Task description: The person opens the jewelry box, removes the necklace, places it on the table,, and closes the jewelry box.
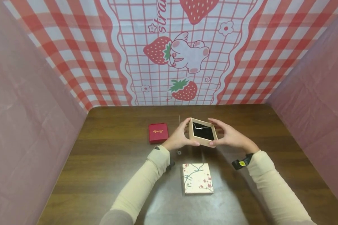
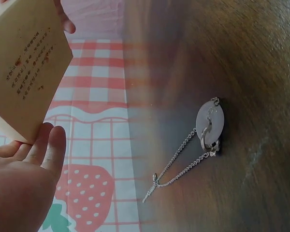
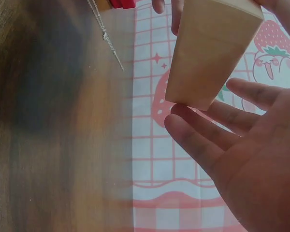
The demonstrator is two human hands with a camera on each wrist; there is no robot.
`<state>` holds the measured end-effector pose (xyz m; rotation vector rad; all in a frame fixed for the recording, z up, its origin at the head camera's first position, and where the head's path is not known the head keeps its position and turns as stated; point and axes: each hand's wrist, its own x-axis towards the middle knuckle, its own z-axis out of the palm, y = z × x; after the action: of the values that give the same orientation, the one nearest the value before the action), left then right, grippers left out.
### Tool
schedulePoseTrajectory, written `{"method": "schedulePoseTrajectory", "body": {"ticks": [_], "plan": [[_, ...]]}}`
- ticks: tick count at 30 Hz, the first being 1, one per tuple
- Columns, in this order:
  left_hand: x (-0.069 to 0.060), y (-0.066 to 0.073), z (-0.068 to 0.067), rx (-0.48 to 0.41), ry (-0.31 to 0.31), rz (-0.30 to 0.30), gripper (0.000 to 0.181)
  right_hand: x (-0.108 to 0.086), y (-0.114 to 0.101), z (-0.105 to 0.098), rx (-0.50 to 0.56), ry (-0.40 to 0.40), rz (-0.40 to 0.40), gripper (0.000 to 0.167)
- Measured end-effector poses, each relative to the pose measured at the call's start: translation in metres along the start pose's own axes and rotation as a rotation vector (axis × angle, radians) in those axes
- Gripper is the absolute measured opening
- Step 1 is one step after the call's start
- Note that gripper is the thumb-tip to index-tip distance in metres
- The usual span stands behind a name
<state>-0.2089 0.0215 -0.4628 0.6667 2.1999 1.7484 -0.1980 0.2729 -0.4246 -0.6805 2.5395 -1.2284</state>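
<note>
Both hands hold a small tan box (image 1: 204, 140) above the table, tilted, with a silver chain piece (image 1: 200, 127) on its black lining. The left hand (image 1: 180, 137) grips its left side, thumb at the near edge; the right hand (image 1: 228, 135) grips the right side. Printed writing marks the underside of the box (image 2: 29, 63) in the left wrist view, where the left hand's (image 2: 26, 179) fingers touch its edge. In the right wrist view, fingertips of the right hand (image 3: 241, 135) touch the box (image 3: 212, 53) at its lower edge.
A red box (image 1: 158, 133) lies left of the hands. A silver necklace with a pale oval pendant (image 2: 209, 123) rests on the wooden table (image 1: 107, 156), partly hidden by the left hand in the head view. Nearer the person lies a cream flower-patterned lid or box (image 1: 197, 179).
</note>
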Motion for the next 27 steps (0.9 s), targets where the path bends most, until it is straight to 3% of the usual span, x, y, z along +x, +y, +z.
{"method": "schedulePoseTrajectory", "body": {"ticks": [13, 20, 27], "plan": [[0.0024, 0.0017, 0.0062, 0.109, -0.024, -0.029, 0.109, -0.0024, 0.001, -0.003, -0.101, -0.012, 0.023, 0.088], [0.0028, 0.0021, 0.0053, 0.22, -0.064, -0.069, 0.116, -0.0017, 0.0041, -0.0022, -0.128, -0.024, 0.033, 0.088], [0.006, -0.0002, 0.0017, 0.328, -0.095, -0.083, 0.111, 0.0, 0.002, -0.0013, -0.217, -0.013, 0.016, 0.088]]}}
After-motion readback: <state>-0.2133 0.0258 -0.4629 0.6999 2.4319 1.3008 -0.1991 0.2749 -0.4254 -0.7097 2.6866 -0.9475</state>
